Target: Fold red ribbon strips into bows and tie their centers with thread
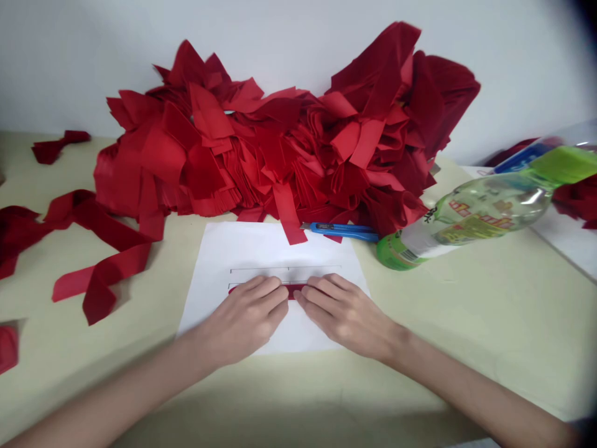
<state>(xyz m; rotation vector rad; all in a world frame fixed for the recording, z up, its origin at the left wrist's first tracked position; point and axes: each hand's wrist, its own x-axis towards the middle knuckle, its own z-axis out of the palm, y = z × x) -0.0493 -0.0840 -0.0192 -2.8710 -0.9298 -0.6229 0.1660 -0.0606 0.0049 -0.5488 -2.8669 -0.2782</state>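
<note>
the left hand (255, 316) and the right hand (344, 312) are closed, both grasping the red strip (293, 291). the strip runs left to right over the white sheet (209, 283), at the near side of the ruled lines (261, 270). the blue cutter (345, 232) lies at the sheet's far right, beside the red pile (275, 149).

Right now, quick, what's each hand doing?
Left hand: closed, holding the red strip on the paper.
Right hand: closed, holding the same red strip.
</note>
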